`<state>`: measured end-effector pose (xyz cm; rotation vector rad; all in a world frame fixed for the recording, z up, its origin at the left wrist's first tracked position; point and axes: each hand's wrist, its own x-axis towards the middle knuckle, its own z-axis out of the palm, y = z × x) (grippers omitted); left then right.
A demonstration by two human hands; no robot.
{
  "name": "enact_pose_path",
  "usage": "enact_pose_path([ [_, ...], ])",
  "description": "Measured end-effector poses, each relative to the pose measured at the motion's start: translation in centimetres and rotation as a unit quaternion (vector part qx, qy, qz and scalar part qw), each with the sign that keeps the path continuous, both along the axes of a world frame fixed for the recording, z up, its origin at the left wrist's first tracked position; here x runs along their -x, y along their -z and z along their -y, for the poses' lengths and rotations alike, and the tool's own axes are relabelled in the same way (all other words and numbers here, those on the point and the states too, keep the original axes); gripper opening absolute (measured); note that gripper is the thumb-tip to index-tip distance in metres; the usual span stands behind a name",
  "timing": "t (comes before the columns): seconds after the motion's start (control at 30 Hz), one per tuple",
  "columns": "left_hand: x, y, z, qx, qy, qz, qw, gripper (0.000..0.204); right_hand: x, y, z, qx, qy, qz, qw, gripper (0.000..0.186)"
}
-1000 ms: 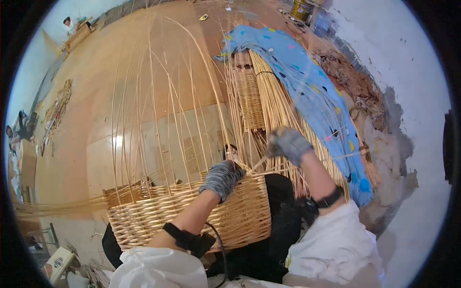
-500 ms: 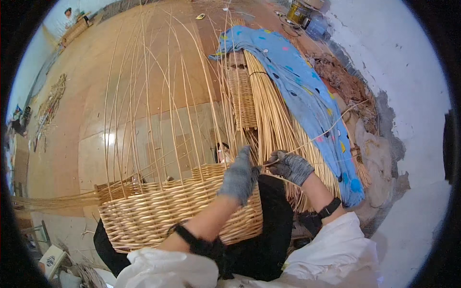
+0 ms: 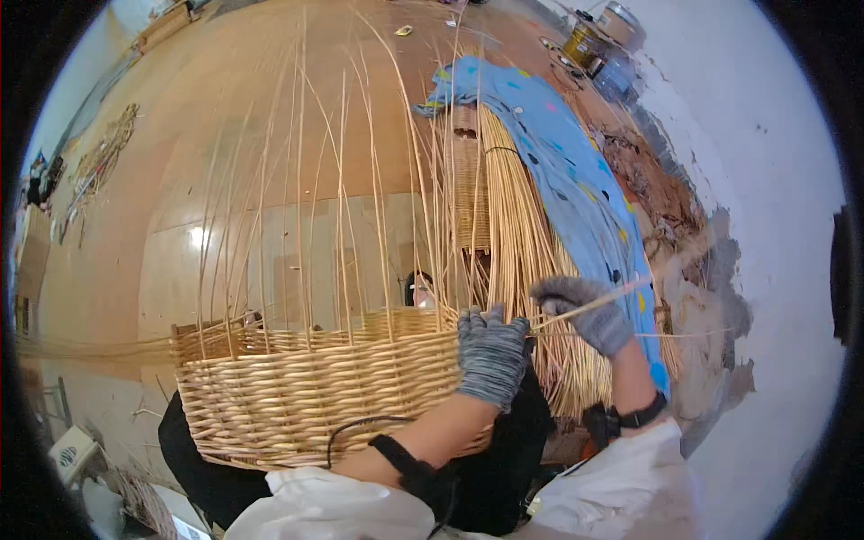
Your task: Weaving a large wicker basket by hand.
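A partly woven wicker basket rests on my lap, tall upright rods rising from its rim. My left hand, in a grey knit glove, is closed over its right corner, the fingertips at the top edge. Just to the right, my right hand, gloved alike, is curled around a pale wicker rod. This rod runs from beside the basket corner up to the right, its far end blurred. Where it meets the weave is hidden near my left fingers.
Beyond my right hand lies a bundle of long rods, partly under a blue spotted cloth. A narrow woven piece lies beside it. A white wall bounds the right side. Long rods stick out left of the basket.
My right hand has moved slightly right and the rod now slants at a lower angle. My left hand has shifted right and down onto the basket corner. The view has shifted a little.
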<state>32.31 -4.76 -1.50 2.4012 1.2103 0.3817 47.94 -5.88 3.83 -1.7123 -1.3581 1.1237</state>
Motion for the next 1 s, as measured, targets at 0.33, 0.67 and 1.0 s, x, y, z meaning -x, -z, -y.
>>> enact_pose_path([
  [0.33,-3.2,-1.8,0.9,-0.024,0.156,0.101,0.982,0.02,1.9,3.3,-7.2,0.217,-0.226,0.063,0.948,0.034],
  [0.67,6.5,2.8,-4.4,0.532,-0.289,0.509,0.612,0.019,1.2,3.4,-6.9,0.21,-0.246,0.08,0.943,0.047],
  [1.0,-1.9,0.7,-13.9,0.18,0.088,-0.106,0.974,0.029,6.7,5.3,-3.1,0.11,0.099,0.255,0.955,0.035],
])
